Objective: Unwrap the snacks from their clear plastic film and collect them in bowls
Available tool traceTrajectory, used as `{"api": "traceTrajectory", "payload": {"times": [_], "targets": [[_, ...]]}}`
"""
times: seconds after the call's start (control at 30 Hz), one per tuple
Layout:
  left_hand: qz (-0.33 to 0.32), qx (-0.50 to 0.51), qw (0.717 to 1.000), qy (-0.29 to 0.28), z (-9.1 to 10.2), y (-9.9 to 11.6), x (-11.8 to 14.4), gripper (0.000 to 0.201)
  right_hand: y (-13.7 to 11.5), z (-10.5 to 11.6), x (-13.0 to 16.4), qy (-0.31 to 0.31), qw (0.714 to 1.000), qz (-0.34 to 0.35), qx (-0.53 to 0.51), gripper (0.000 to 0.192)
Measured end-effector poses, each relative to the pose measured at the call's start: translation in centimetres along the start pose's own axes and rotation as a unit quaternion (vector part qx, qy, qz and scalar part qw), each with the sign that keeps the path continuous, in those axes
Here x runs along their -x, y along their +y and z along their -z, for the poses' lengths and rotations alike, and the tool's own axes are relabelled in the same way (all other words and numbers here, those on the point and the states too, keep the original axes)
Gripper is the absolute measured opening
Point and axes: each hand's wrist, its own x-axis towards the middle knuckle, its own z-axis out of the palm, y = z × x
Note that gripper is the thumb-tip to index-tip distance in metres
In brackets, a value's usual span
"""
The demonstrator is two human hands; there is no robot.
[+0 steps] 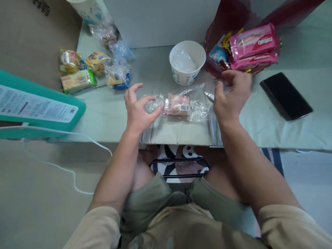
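From my remote seat I see one pale surface [285, 131] spread under everything, its far side cut off by a white wall. Left of my left grip lies one teal case [44, 107] with a printed label, partly out of frame, and one white cable [77, 136] runs beneath it. Beyond my right grip stands one red bag [228, 20], its top cut off, holding two pink wafer packs [252, 43] and a few smaller sweets I cannot count. To the right of that grip lies one black phone [285, 95], face dark. Between the grips and a little farther off stands one white paper cup [186, 62] with something clear and crumpled inside; a second cup [86, 10] is cropped at the top edge. Far left of my left grip sit roughly four small snack packets [77, 71] and a heap of clear wrappers [116, 62], too tangled to count.

Directly between the grips lies one clear-wrapped snack pack [177, 105], pinkish with a barcode, flat on the surface. My left hand [137, 110] pinches the left end of its wrapper between thumb and fingers. My right hand [229, 97] is curled at the wrapper's right end; whether it actually grasps the film I cannot tell. One small metal blade [209, 95] peeks out beside its thumb, mostly hidden.
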Motion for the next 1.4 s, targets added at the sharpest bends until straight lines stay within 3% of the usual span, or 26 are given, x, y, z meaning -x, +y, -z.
{"api": "traceTrajectory", "payload": {"times": [0.07,0.13,0.2,0.3,0.4,0.53,0.63,0.73,0.8,0.9,0.93,0.97,1.0,1.07,1.1,1.13,1.2,1.27,1.4], "targets": [[0.005,-0.028,0.999,-0.038,0.5,0.9,0.3,0.013,-0.8,-0.4,0.5,0.017,0.998,0.051,-0.033,0.018],[0.020,-0.036,0.998,-0.042,1.0,1.5,0.5,0.012,-1.9,-0.9,1.5,-0.063,0.989,0.120,-0.065,0.016],[0.038,-0.027,0.998,-0.036,1.3,1.6,0.6,0.028,-3.2,-1.2,2.6,-0.150,0.973,0.163,-0.070,0.018],[0.098,0.004,0.994,-0.047,0.9,1.1,0.6,0.057,-4.4,-1.3,3.3,-0.190,0.968,0.159,-0.026,0.022],[0.174,0.022,0.984,-0.020,0.4,0.4,0.4,0.069,-4.6,-0.7,3.5,-0.191,0.974,0.116,0.032,0.034],[0.222,0.016,0.975,-0.022,0.8,0.7,-0.2,0.032,-3.8,0.5,4.0,-0.230,0.966,0.077,0.091,0.046],[0.238,0.029,0.969,-0.063,1.7,1.4,-0.6,0.003,-3.4,1.4,4.6,-0.291,0.948,0.077,0.099,0.038],[0.265,0.087,0.958,-0.066,2.3,1.6,-0.7,0.014,-4.0,2.7,4.6,-0.314,0.939,0.132,0.054,0.028],[0.301,0.139,0.942,-0.049,2.4,1.4,-0.8,0.024,-4.7,3.6,4.3,-0.392,0.900,0.188,-0.018,0.035],[0.341,0.179,0.922,-0.032,2.4,0.7,-0.8,0.026,-5.4,4.3,4.0,-0.609,0.755,0.199,-0.142,0.043],[0.349,0.174,0.920,-0.029,2.3,0.5,-0.8,0.021,-5.5,4.3,3.9,-0.643,0.725,0.182,-0.163,0.046],[0.355,0.159,0.921,-0.029,2.3,0.3,-0.8,0.020,-5.5,4.2,4.0,-0.640,0.732,0.161,-0.168,0.048],[0.360,0.137,0.922,-0.032,2.4,0.2,-0.8,0.027,-5.4,4.0,4.0,-0.594,0.775,0.143,-0.158,0.046],[0.378,0.093,0.919,-0.063,2.5,0.4,-0.8,0.042,-5.0,3.1,4.2,-0.422,0.890,0.128,-0.113,0.031],[0.383,0.087,0.914,-0.098,2.5,0.7,-0.8,0.041,-4.7,2.6,4.3,-0.340,0.926,0.135,-0.088,0.021],[0.384,0.099,0.907,-0.145,2.6,1.0,-0.9,0.035,-4.5,2.0,4.4,-0.284,0.945,0.149,-0.071,0.018],[0.377,0.191,0.874,-0.240,2.5,1.9,-1.0,0.023,-4.1,0.7,4.6,-0.260,0.945,0.188,-0.059,0.039],[0.362,0.332,0.823,-0.284,2.2,2.8,-1.1,0.020,-3.8,-0.4,4.8,-0.296,0.931,0.200,-0.066,0.058],[0.391,0.556,0.689,-0.251,1.4,3.9,-1.2,0.015,-3.4,-1.7,4.9,-0.334,0.923,0.165,-0.097,0.069]]}}
